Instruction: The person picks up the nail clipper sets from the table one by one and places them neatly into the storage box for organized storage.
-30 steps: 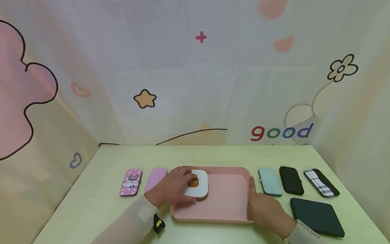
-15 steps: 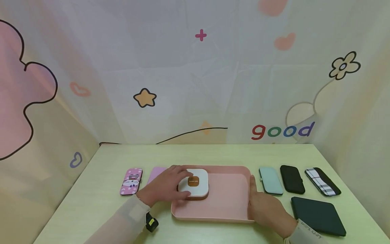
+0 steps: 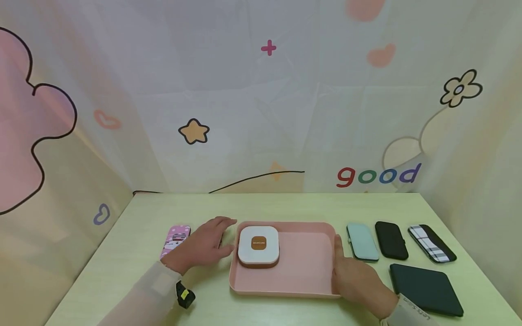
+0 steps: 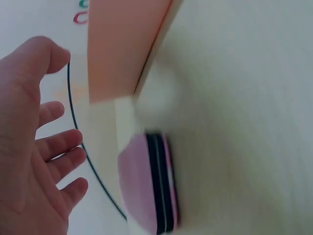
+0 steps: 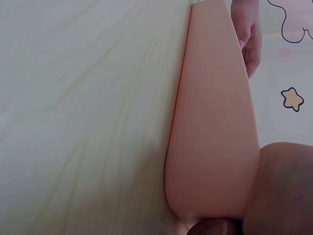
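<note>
A square white box with a brown label (image 3: pixel 258 243) lies in the left part of the pink tray (image 3: pixel 307 267). To the left of the tray, my left hand (image 3: pixel 201 244) hovers with fingers spread, holding nothing. In the left wrist view this hand (image 4: pixel 29 142) is beside a purple case (image 4: pixel 137 181), which it mostly hides in the head view. My right hand (image 3: pixel 355 280) grips the tray's right edge, index finger stretched along it. The right wrist view has a fingertip (image 5: pixel 215 226) at the corner of the tray (image 5: pixel 210 122).
The pink patterned case (image 3: pixel 175 237) lies at the left, partly behind my left hand. Right of the tray are a mint case (image 3: pixel 362 242), a black case (image 3: pixel 391 240), a plaid-and-black case (image 3: pixel 432 243) and a larger dark flat case (image 3: pixel 426 289). A printed curtain hangs behind the table.
My left hand has let go of the white box and moved left, off the tray to above the purple case. The box stays in the tray; my right hand keeps its place.
</note>
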Action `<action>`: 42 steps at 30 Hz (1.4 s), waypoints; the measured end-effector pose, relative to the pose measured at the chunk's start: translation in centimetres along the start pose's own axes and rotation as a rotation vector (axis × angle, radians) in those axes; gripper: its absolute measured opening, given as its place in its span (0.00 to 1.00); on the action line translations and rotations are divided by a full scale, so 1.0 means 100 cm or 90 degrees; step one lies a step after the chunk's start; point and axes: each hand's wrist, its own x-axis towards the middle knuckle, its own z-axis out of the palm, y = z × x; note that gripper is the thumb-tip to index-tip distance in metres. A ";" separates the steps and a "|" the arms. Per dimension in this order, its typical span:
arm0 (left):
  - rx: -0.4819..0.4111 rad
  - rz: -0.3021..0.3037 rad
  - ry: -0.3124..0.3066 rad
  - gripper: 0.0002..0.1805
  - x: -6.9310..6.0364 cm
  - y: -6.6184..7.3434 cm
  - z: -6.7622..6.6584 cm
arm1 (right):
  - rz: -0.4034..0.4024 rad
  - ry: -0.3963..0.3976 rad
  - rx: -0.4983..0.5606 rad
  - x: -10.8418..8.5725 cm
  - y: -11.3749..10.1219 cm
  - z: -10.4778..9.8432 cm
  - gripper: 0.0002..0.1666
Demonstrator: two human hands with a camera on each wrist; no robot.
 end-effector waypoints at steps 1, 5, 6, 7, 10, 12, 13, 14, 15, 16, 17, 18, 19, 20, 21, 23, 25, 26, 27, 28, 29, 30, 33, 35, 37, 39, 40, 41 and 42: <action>-0.005 -0.012 -0.005 0.36 -0.002 -0.003 -0.002 | 0.000 0.000 0.000 0.000 0.000 0.000 0.49; 0.014 -0.036 -0.023 0.41 -0.007 -0.013 -0.008 | -0.003 0.006 0.002 -0.001 0.002 0.002 0.50; 0.021 -0.037 -0.027 0.43 -0.008 -0.015 -0.008 | -0.005 0.008 0.003 -0.001 0.002 0.002 0.50; 0.030 -0.041 -0.034 0.44 -0.009 -0.017 -0.009 | -0.005 0.011 0.003 -0.001 0.002 0.002 0.50; 0.051 -0.050 -0.056 0.49 -0.012 -0.022 -0.010 | -0.007 0.016 0.004 0.000 0.002 0.002 0.50; 0.053 -0.060 -0.070 0.51 -0.014 -0.025 -0.010 | -0.008 0.017 0.007 0.000 0.002 0.002 0.50; 0.055 -0.066 -0.077 0.52 -0.015 -0.027 -0.010 | -0.008 0.018 0.007 0.000 0.002 0.002 0.50; 0.055 -0.071 -0.083 0.53 -0.016 -0.028 -0.010 | -0.009 0.017 0.006 0.000 0.002 0.002 0.50; 0.057 -0.076 -0.088 0.54 -0.017 -0.029 -0.009 | -0.009 0.017 0.004 0.000 0.001 0.002 0.50; 0.057 -0.079 -0.093 0.55 -0.018 -0.030 -0.009 | -0.008 0.016 0.004 0.000 0.001 0.001 0.50; 0.057 -0.084 -0.099 0.55 -0.018 -0.032 -0.008 | -0.007 0.015 0.003 0.000 0.001 0.001 0.50; 0.059 -0.087 -0.104 0.56 -0.019 -0.033 -0.008 | -0.007 0.014 0.002 0.000 0.001 0.001 0.49; 0.060 -0.090 -0.109 0.56 -0.019 -0.034 -0.007 | -0.006 0.013 0.001 0.000 0.001 0.001 0.50; 0.061 -0.092 -0.113 0.57 -0.019 -0.035 -0.007 | -0.006 0.014 0.001 0.000 0.001 0.001 0.50; 0.062 -0.096 -0.118 0.57 -0.020 -0.036 -0.007 | -0.005 0.013 0.000 0.000 0.001 0.001 0.50; 0.062 -0.100 -0.122 0.56 -0.020 -0.037 -0.006 | -0.006 0.014 -0.001 0.000 0.002 0.002 0.49; 0.066 -0.101 -0.119 0.54 -0.020 -0.038 -0.007 | -0.005 0.014 -0.003 0.000 0.002 0.002 0.49; 0.069 -0.101 -0.116 0.53 -0.020 -0.037 -0.007 | -0.006 0.015 -0.004 0.000 0.002 0.002 0.49; 0.071 -0.104 -0.114 0.53 -0.019 -0.037 -0.007 | -0.006 0.014 -0.003 0.000 0.001 0.002 0.48; 0.072 -0.103 -0.109 0.52 -0.019 -0.036 -0.007 | -0.008 0.015 -0.002 0.000 0.001 0.002 0.48; 0.076 -0.105 -0.108 0.52 -0.019 -0.036 -0.007 | -0.010 0.017 -0.002 0.000 0.001 0.002 0.48; 0.076 -0.105 -0.106 0.52 -0.018 -0.036 -0.007 | -0.009 0.016 -0.001 0.000 0.001 0.002 0.48; 0.082 -0.112 -0.104 0.54 -0.017 -0.036 -0.005 | -0.013 0.022 -0.002 -0.001 0.001 0.002 0.47; 0.089 -0.118 -0.105 0.55 -0.015 -0.036 -0.004 | -0.013 0.025 -0.003 -0.001 0.001 0.002 0.47; 0.091 -0.125 -0.105 0.56 -0.014 -0.035 -0.003 | -0.011 0.024 -0.001 -0.001 0.001 0.002 0.47; 0.087 -0.135 -0.111 0.56 -0.014 -0.035 -0.002 | -0.009 0.022 0.000 -0.001 0.002 0.002 0.47; 0.081 -0.138 -0.114 0.56 -0.014 -0.035 -0.002 | -0.007 0.022 0.000 -0.001 0.002 0.002 0.47; 0.072 -0.139 -0.117 0.56 -0.014 -0.036 -0.002 | -0.006 0.021 0.000 0.000 0.002 0.002 0.47; 0.063 -0.138 -0.119 0.56 -0.014 -0.037 -0.002 | -0.004 0.019 0.000 0.000 0.002 0.002 0.48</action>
